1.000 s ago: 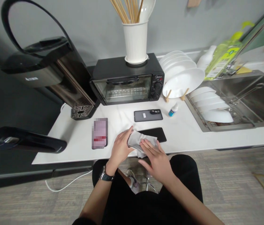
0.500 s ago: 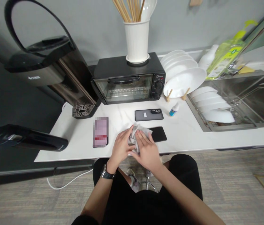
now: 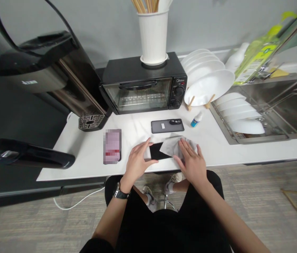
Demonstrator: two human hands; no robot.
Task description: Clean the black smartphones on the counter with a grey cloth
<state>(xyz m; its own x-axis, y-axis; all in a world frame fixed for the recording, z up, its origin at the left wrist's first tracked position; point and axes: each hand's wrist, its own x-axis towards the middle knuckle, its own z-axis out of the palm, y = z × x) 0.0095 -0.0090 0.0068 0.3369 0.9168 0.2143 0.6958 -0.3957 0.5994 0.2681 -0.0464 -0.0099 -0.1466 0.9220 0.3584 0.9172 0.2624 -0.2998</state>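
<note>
A black smartphone [image 3: 157, 151] lies on the counter near its front edge, its right part under a light grey cloth [image 3: 169, 144]. My left hand [image 3: 135, 162] is at the phone's left end, with thumb and forefinger along its two long edges. On the cloth rests my right hand [image 3: 193, 162], fingers stretched together and thumb apart, pressing it over the phone's right end. Just behind is a grey phone case [image 3: 167, 126] with a camera cutout. A small spray bottle [image 3: 196, 119] with a blue label stands to its right.
A pinkish, partly blurred phone [image 3: 113, 146] lies at left. Behind stand a toaster oven [image 3: 143, 95] with a white utensil holder [image 3: 153, 37] on top, and a tall black drinks machine [image 3: 71, 73]. White plates [image 3: 208, 88] and a sink [image 3: 296, 112] are at right.
My right hand has slid right with the cloth, away from my left hand, uncovering the phone's left part. My left hand has stayed near the phone's left end.
</note>
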